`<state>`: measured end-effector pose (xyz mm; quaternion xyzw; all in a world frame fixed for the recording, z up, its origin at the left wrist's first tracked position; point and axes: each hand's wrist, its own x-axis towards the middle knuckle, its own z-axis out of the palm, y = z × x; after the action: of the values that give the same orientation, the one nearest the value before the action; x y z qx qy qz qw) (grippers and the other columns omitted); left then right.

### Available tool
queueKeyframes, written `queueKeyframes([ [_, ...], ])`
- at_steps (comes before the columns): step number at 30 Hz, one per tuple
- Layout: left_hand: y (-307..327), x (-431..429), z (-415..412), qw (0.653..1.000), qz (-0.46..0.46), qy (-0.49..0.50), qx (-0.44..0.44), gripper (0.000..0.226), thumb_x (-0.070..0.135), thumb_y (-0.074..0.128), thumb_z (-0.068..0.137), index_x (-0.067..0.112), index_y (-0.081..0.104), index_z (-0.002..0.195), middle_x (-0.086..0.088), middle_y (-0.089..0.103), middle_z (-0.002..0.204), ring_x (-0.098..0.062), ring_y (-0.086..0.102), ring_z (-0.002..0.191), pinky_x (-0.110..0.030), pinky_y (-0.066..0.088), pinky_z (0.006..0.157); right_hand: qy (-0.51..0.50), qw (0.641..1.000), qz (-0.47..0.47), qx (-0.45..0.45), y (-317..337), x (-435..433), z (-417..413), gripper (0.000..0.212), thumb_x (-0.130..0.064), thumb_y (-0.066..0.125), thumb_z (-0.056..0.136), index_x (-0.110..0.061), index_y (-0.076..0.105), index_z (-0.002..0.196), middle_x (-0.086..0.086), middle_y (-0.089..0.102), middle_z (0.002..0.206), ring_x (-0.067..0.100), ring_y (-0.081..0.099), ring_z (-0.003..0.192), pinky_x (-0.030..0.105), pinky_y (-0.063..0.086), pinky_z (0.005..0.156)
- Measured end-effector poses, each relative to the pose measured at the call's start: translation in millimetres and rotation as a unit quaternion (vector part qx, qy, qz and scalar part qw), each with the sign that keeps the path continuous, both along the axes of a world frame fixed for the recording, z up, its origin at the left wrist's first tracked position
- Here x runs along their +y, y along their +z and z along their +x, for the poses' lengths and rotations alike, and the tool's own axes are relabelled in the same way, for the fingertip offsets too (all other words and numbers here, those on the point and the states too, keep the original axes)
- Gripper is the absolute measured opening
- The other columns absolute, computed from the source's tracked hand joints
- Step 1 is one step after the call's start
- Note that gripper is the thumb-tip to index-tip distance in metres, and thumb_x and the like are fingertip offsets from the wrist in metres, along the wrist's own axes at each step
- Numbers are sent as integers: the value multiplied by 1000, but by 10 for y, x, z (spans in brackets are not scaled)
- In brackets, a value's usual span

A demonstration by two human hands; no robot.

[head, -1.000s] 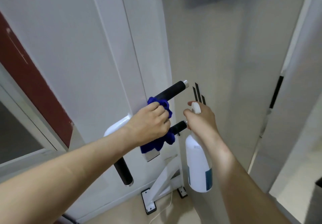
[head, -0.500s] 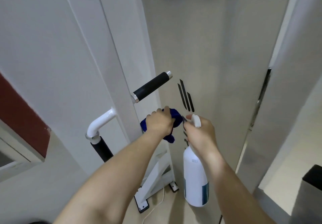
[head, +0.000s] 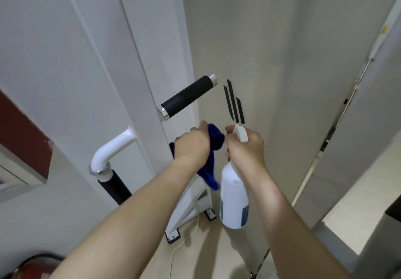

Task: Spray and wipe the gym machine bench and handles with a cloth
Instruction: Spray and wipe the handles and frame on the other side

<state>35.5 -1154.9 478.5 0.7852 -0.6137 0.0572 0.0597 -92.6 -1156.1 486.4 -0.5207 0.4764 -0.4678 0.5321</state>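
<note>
Left hand (head: 191, 146) still gripping blue cloth (head: 213, 142), same spot; right hand (head: 247, 148) still clutching spray bottle (head: 234, 200)

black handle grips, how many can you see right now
2. One black grip sticks out from the white frame above the left hand; another hangs below the curved white tube at lower left. A third may be hidden under the blue cloth.

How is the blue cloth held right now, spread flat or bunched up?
Bunched up. The blue cloth is wadded in the left hand, with a loose tail hanging below beside the white plastic spray bottle.
</note>
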Motion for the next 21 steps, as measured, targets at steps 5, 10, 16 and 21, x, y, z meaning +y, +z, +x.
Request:
queueKeyframes([
  [5,-469,499,107,949,15,-106,-295,68,20,49,94,3,15,150,-36,32,142,-48,43,123,-54,36,103,26,999,-4,29,-51,21,55,27,-15,54,86,12,58,85,11,48,63,19,43,60,30,37,60],
  [10,-207,737,58,965,-34,-204,-162,34,11,79,62,9,72,95,-16,64,117,-35,63,105,-40,52,87,80,995,-26,55,10,183,70,33,-23,59,85,9,60,80,15,55,62,21,47,58,34,40,60],
  [16,-217,1074,-14,888,8,25,459,24,6,40,54,15,60,63,-7,65,64,-28,61,69,-36,53,66,79,994,-58,-54,269,348,-42,27,-28,66,86,-5,68,73,32,61,78,25,50,54,33,40,53],
  [21,-342,1548,46,752,138,-53,643,60,24,73,68,42,55,122,8,67,116,-12,63,105,-32,48,93,51,988,-116,-89,438,595,0,43,-26,70,85,14,57,82,16,41,59,22,44,45,29,40,47],
])
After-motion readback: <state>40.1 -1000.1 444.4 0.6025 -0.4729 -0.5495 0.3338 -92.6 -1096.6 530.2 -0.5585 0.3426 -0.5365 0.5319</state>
